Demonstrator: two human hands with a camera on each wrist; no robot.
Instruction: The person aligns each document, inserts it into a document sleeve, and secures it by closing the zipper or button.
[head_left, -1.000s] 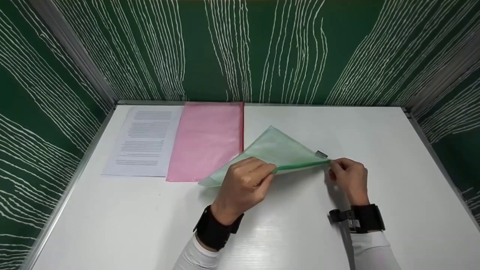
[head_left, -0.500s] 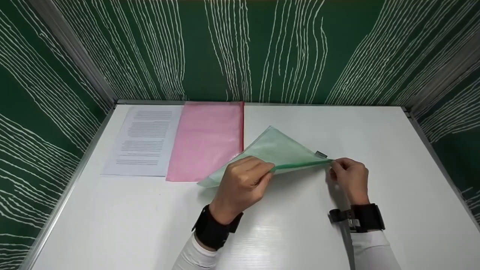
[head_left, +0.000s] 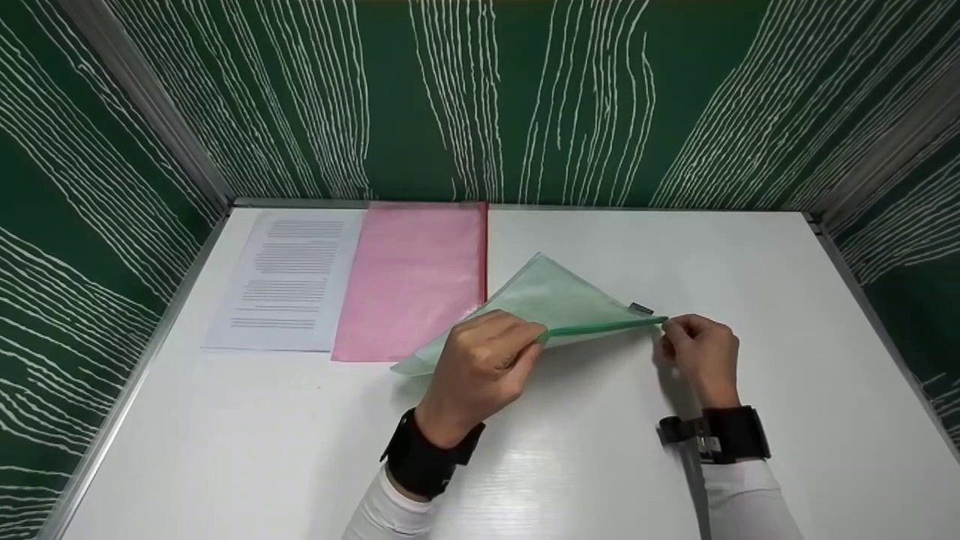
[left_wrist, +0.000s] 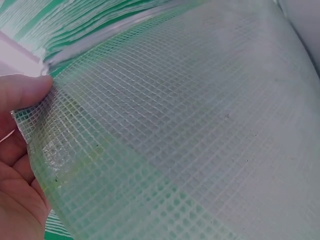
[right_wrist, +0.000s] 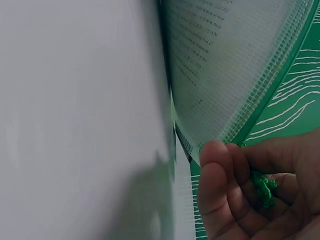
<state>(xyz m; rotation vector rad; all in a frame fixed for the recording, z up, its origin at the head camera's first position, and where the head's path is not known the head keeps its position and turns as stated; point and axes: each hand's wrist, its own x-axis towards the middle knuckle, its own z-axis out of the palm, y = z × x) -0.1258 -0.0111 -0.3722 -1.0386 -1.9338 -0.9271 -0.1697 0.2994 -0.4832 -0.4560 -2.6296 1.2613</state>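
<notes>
A translucent green mesh zipper pouch is lifted at its zip edge, which runs nearly level between my hands. My left hand pinches one corner of it; in the left wrist view the thumb lies on the mesh. My right hand pinches the other end of the green zip. In the right wrist view, a small crumpled green piece shows in the curl of the right fingers. Lines of print show through the pouch there.
A pink pouch with a red zip edge lies flat left of the green one, whose left part overlaps its corner. Printed paper lies farther left, partly under the pink pouch. The white table meets green walls with white lines.
My left hand has shifted slightly left, with its corner of the green pouch. The right hand has barely moved. Both keep their hold.
</notes>
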